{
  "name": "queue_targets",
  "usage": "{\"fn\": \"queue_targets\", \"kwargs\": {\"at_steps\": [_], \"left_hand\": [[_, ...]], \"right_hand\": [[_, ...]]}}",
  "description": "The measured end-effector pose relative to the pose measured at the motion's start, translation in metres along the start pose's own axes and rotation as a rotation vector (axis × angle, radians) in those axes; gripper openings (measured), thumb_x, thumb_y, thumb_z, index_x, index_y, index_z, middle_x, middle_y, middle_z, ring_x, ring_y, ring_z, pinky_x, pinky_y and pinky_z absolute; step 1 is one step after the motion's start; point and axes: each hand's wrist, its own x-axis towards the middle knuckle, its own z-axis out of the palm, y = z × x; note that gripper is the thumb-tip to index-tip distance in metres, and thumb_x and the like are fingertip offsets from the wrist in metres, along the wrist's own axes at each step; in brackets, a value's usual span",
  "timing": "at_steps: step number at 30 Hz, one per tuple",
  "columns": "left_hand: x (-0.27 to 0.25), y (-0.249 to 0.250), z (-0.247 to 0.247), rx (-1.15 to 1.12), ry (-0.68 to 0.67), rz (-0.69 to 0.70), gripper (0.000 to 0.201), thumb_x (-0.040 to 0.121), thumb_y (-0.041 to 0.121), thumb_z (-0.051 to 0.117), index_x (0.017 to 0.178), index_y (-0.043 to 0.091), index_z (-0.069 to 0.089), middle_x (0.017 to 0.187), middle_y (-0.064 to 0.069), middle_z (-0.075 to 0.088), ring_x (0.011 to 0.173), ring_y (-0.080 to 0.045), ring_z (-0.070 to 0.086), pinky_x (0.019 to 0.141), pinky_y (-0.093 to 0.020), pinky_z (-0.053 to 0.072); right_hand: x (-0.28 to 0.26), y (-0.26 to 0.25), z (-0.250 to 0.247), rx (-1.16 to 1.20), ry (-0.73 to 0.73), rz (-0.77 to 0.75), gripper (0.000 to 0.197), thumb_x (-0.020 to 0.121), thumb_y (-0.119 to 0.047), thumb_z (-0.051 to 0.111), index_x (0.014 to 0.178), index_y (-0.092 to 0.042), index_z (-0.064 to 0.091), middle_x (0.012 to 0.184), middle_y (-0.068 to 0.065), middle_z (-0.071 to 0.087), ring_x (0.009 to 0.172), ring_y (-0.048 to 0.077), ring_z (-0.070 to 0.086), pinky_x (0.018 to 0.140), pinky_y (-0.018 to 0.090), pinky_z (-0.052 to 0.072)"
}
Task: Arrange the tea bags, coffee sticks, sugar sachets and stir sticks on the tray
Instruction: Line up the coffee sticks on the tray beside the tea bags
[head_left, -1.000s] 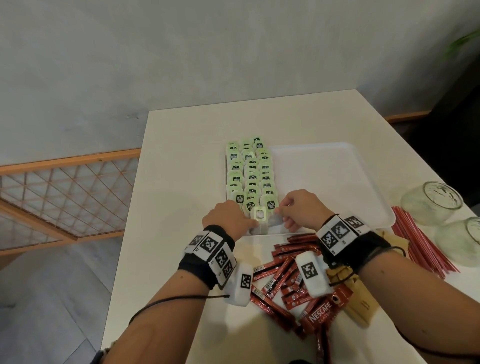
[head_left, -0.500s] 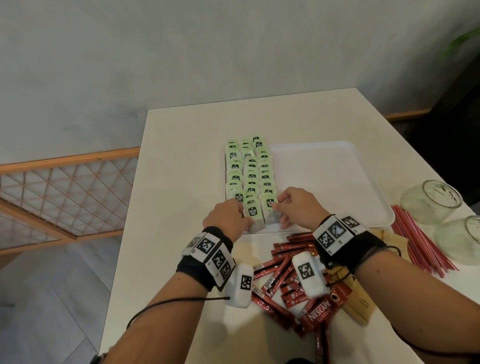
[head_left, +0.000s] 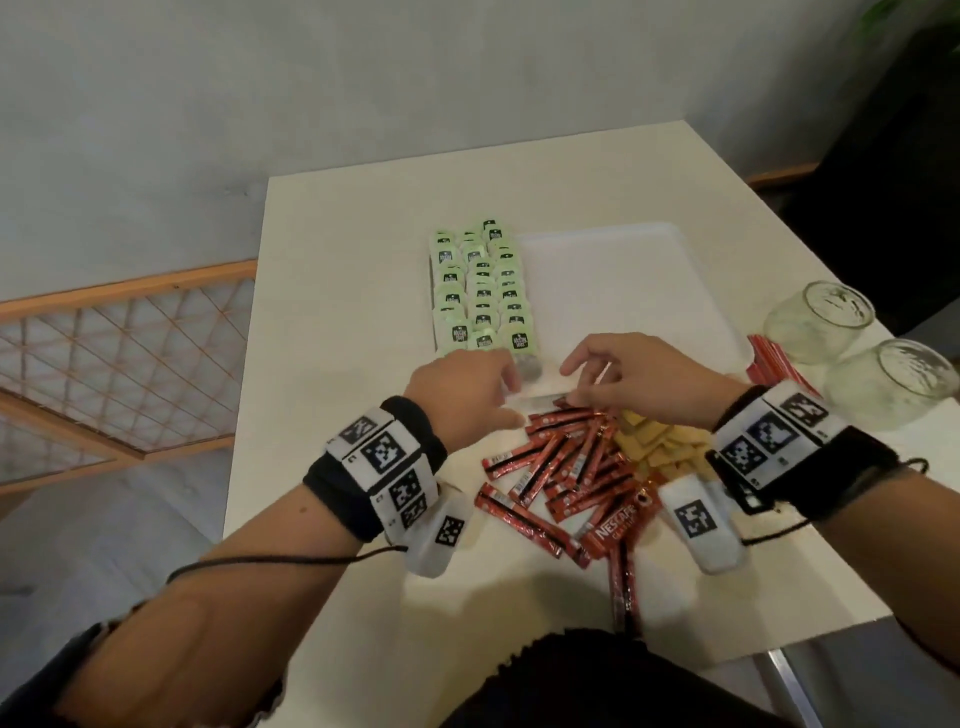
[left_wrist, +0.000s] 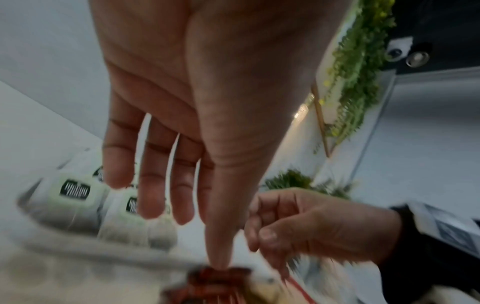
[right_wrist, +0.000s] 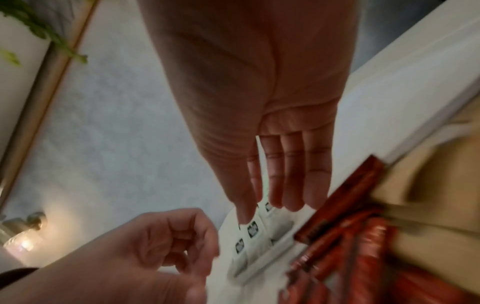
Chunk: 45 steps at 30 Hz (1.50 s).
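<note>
Both hands empty, I judge: left hand (head_left: 467, 387) and right hand (head_left: 631, 374) hover loose-fingered (blurry) near tray (head_left: 649, 270) front edge; careless reach could topple tea bags (head_left: 480, 291).

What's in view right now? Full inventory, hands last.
tea bags: about thirty, green, three rows on tray's left side
tray: one, white, mid-table
coffee sticks: a loose pile, red, on table near tray's front edge
sugar sachets: several, tan, right of the coffee sticks
stir sticks: a bundle, red, right of tray
jars: two, clear glass, on their sides at table's right edge
table: one, white
left hand: empty, at tray's front edge
right hand: empty, above the coffee sticks
</note>
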Motion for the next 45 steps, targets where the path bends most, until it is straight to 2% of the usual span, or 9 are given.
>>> {"fn": "queue_targets", "kwargs": {"at_steps": [6, 15, 20, 24, 27, 30, 32, 39, 45], "left_hand": [[-0.026, -0.001, 0.046, 0.214, -0.355, 0.215, 0.043, 0.071, 0.044, 0.081, 0.105, 0.028, 0.06, 0.098, 0.01, 0.051, 0.089, -0.014, 0.052, 0.071, -0.029, 0.042], [-0.025, 0.009, 0.054, 0.247, -0.316, 0.179, 0.012, 0.083, 0.034, 0.071, 0.086, 0.025, 0.064, 0.095, 0.008, 0.067, 0.086, -0.013, 0.059, 0.071, -0.026, 0.043], [-0.018, 0.014, 0.045, 0.112, -0.255, 0.098, 0.012, 0.088, 0.016, 0.062, 0.101, 0.015, 0.063, 0.103, -0.001, 0.067, 0.092, -0.017, 0.057, 0.076, -0.027, 0.043], [-0.012, 0.025, 0.05, 0.032, -0.171, -0.049, 0.025, 0.097, 0.012, 0.039, 0.119, 0.002, 0.045, 0.108, -0.015, 0.066, 0.093, -0.029, 0.061, 0.071, -0.032, 0.043], [-0.005, 0.03, 0.058, -0.009, -0.118, -0.141, 0.042, 0.099, 0.032, 0.041, 0.127, 0.002, 0.038, 0.114, -0.015, 0.065, 0.093, -0.028, 0.063, 0.072, -0.03, 0.043], [0.002, 0.03, 0.067, -0.006, -0.108, -0.249, 0.092, 0.077, 0.074, 0.053, 0.135, 0.006, 0.033, 0.12, -0.008, 0.061, 0.1, -0.024, 0.064, 0.079, -0.034, 0.051], [0.004, 0.035, 0.074, 0.119, -0.096, -0.271, 0.103, 0.073, 0.079, 0.056, 0.138, 0.004, 0.031, 0.125, -0.01, 0.057, 0.108, -0.026, 0.061, 0.083, -0.036, 0.05], [0.012, 0.045, 0.074, 0.122, -0.03, -0.14, 0.039, 0.097, 0.053, 0.044, 0.112, 0.018, 0.052, 0.119, -0.004, 0.063, 0.106, -0.024, 0.061, 0.08, -0.031, 0.042], [0.008, 0.046, 0.06, 0.161, -0.074, -0.068, 0.038, 0.103, 0.041, 0.032, 0.107, 0.017, 0.06, 0.112, -0.005, 0.066, 0.102, -0.026, 0.061, 0.083, -0.033, 0.044]], "right_hand": [[-0.07, 0.03, 0.018, -0.184, -0.155, -0.048, 0.025, 0.072, -0.026, 0.084, 0.089, -0.037, 0.069, 0.082, -0.009, 0.066, 0.063, -0.001, 0.055, 0.059, 0.016, 0.044], [-0.073, 0.058, 0.049, -0.395, 0.011, -0.061, 0.028, 0.074, -0.038, 0.08, 0.098, -0.032, 0.068, 0.095, -0.017, 0.046, 0.086, 0.004, 0.046, 0.075, 0.024, 0.038], [-0.071, 0.062, 0.045, -0.4, 0.097, -0.038, 0.009, 0.083, -0.038, 0.07, 0.088, -0.035, 0.065, 0.102, -0.016, 0.051, 0.093, 0.003, 0.051, 0.085, 0.023, 0.044], [-0.072, 0.064, 0.037, -0.405, 0.144, -0.063, 0.005, 0.086, -0.039, 0.067, 0.088, -0.035, 0.065, 0.1, -0.018, 0.05, 0.086, 0.0, 0.052, 0.077, 0.021, 0.047], [-0.069, 0.065, 0.031, -0.378, 0.168, -0.072, 0.006, 0.085, -0.04, 0.068, 0.086, -0.035, 0.065, 0.097, -0.022, 0.048, 0.084, -0.002, 0.05, 0.073, 0.019, 0.042], [-0.066, 0.066, 0.027, -0.346, 0.186, -0.095, 0.008, 0.085, -0.039, 0.068, 0.086, -0.031, 0.067, 0.093, -0.024, 0.048, 0.085, -0.002, 0.051, 0.074, 0.018, 0.04], [-0.064, 0.066, 0.025, -0.341, 0.18, -0.119, 0.008, 0.086, -0.038, 0.068, 0.086, -0.03, 0.067, 0.093, -0.024, 0.048, 0.084, -0.005, 0.05, 0.074, 0.017, 0.04], [-0.058, 0.067, 0.017, -0.34, 0.163, -0.159, 0.003, 0.087, -0.029, 0.066, 0.085, -0.027, 0.066, 0.089, -0.019, 0.056, 0.083, -0.007, 0.053, 0.073, 0.013, 0.038], [-0.058, 0.066, 0.007, -0.267, 0.152, -0.178, 0.007, 0.087, -0.028, 0.069, 0.081, -0.028, 0.066, 0.083, -0.017, 0.061, 0.078, -0.007, 0.054, 0.067, 0.011, 0.036]]}}
